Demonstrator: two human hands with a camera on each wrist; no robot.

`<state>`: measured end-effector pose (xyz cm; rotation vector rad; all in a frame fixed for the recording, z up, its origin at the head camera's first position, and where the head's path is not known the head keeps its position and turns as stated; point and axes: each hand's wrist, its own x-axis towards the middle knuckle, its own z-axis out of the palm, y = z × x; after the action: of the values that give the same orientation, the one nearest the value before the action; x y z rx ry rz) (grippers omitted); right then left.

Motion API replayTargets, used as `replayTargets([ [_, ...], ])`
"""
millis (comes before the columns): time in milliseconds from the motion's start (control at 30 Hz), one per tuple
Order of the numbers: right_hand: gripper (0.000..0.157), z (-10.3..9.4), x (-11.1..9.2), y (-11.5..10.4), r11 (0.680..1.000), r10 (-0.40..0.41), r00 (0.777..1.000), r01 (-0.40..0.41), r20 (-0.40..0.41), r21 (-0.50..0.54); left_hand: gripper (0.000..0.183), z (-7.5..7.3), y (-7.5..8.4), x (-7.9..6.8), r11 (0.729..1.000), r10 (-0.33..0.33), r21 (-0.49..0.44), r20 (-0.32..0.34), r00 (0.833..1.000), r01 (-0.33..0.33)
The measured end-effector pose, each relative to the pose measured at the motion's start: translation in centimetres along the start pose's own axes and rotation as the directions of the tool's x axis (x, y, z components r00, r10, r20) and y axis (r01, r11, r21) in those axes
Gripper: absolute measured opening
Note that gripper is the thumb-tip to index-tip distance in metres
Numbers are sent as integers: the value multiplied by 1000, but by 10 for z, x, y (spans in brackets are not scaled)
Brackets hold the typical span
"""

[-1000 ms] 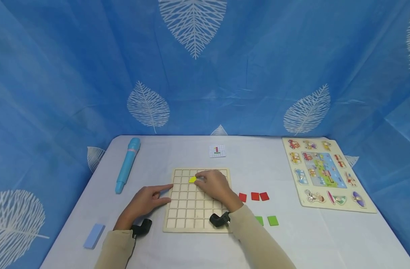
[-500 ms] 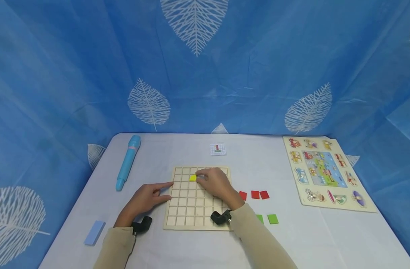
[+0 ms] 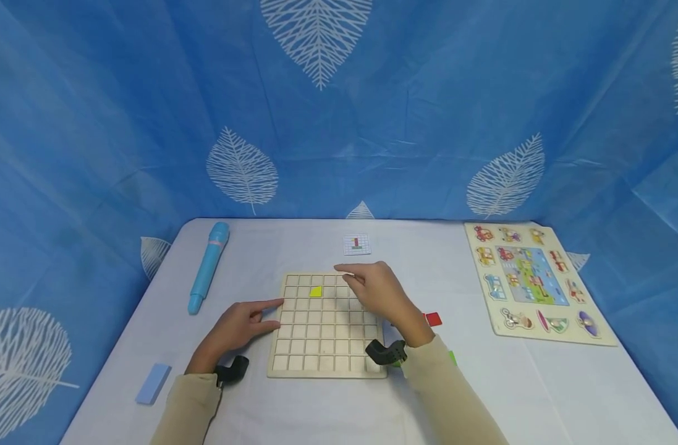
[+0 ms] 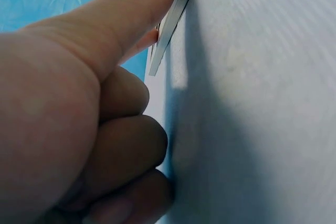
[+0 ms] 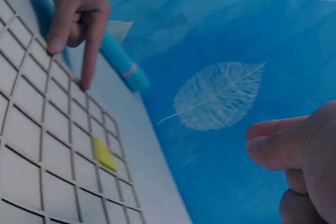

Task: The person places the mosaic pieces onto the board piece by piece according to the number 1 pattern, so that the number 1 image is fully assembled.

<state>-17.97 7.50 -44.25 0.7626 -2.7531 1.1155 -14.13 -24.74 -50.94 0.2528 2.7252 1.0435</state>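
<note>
The left hand [image 3: 235, 327], finger and thumb spread, risked pushing the gridded board [image 3: 313, 334] crooked, while the right hand [image 3: 376, 290], fingertips parted, pinched nothing.

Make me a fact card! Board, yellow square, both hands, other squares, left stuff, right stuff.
Grid board: lies on the white table
Yellow square: on the board, second row from the far edge, third column from the left
Left hand: touches the board's left edge
Right hand: over the board, holding nothing I can see
Other squares: red squares and green squares, partly hidden by the right arm
On the left: blue microphone shape, blue block
On the right: picture puzzle
</note>
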Motion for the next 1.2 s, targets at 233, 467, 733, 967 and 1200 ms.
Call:
replayTargets([
  [233, 33, -18, -16, -3, 998, -48, 999, 48, 9, -41, 56, -1, 1, 0, 1000, -2, 4, 4, 1000, 2],
  [467, 34, -22, -36, 10, 994, -20, 1000, 21, 10, -104, 55, -1, 0, 3, 1000, 10, -6, 5, 1000, -10],
  [733, 35, -27, -61, 29, 976, 75, 993, -91, -87, -198, 56, -3, -1, 1, 1000, -6, -2, 1, 1000, 6],
  [967, 31, -31, -91, 52, 956, 193, 972, -217, -131, -199, 56, -6, -1, -1, 1000, -7, 0, -4, 1000, 7],
  [1200, 31, -31, -112, 73, 935, 276, 954, -294, -114, -199, 54, -3, 1, 0, 1000, -3, -25, 3, 1000, 3],
])
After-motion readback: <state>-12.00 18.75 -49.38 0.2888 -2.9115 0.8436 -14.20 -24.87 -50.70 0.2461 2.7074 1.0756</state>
